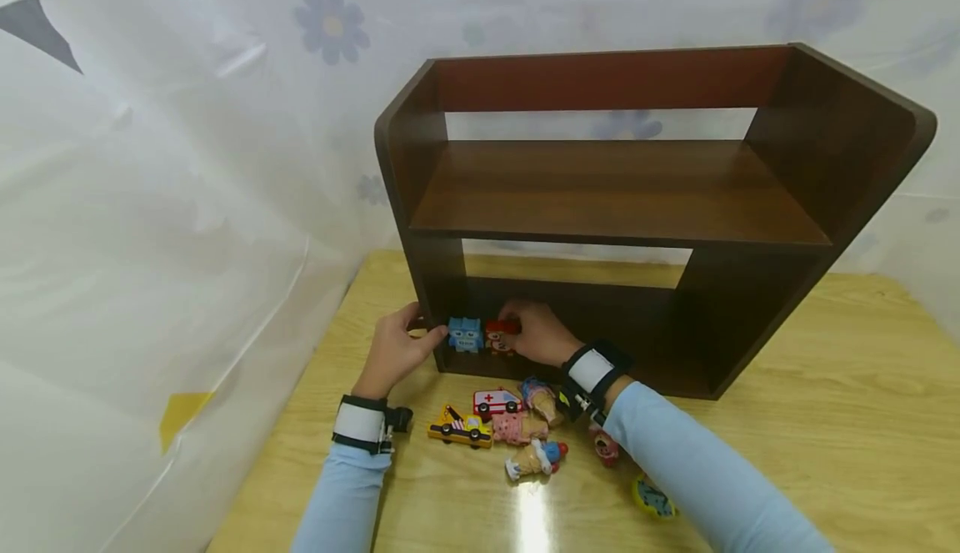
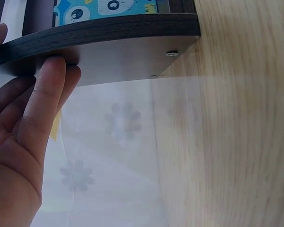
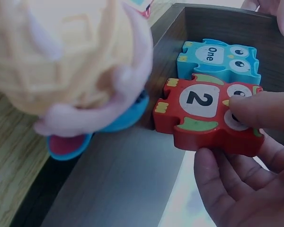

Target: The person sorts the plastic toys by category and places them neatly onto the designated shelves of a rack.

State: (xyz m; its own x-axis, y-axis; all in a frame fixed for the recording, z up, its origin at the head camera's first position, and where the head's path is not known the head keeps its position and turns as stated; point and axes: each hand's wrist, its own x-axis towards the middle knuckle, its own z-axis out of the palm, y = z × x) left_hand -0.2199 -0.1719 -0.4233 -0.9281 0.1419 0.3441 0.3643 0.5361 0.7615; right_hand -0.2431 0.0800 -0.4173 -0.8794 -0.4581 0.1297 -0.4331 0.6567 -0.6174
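My right hand (image 1: 543,334) pinches a red owl block (image 3: 206,111) marked 2, thumb on its face and fingers behind, in the shelf's lower compartment. Beside it stands a blue owl block (image 1: 466,334); the right wrist view shows the word "One" on its belly. My left hand (image 1: 393,351) grips the front edge of the dark wooden shelf's left side panel (image 2: 109,30), with the thumb on the inner side and the fingers on the outer. Only the top of the blue owl's face shows past that panel in the left wrist view.
In front of the shelf lie a toy ambulance (image 1: 497,402), a yellow tow truck (image 1: 461,429), several ice-cream-cone figures such as one with a blue ball (image 1: 531,459), a pink figure (image 1: 604,446) and a yellow-rimmed toy (image 1: 654,497). A patterned sheet (image 1: 225,161) hangs behind and left.
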